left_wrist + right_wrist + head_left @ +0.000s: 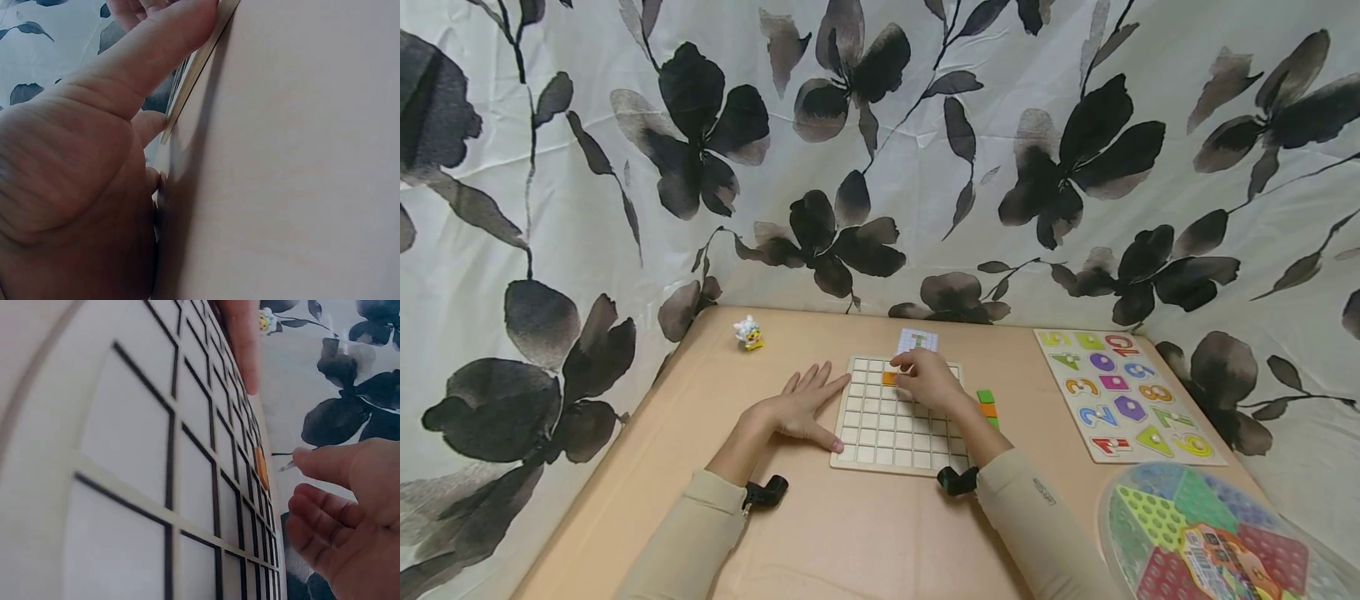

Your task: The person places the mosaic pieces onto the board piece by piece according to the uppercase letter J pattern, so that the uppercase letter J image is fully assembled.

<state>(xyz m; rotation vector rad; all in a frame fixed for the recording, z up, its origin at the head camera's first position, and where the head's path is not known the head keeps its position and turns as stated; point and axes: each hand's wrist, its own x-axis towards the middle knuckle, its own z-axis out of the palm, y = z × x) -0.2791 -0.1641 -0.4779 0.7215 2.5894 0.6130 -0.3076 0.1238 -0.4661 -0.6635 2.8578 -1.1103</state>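
Observation:
A pale grid board lies on the table, with an orange square tile in its upper part. My left hand spreads flat along the board's left side, thumb and index fingertip at its edge. In the left wrist view the thumb touches the wooden rim. My right hand hovers over the upper board beside the orange tile. The right wrist view shows the tile in its cell, with the right thumb and loosely bent fingers apart from it and nothing between them.
A small patterned card lies behind the board. Green and orange tiles line up at its right. Further right are a number-and-shape puzzle board and a round clear container of colourful pieces. A small toy figure stands back left.

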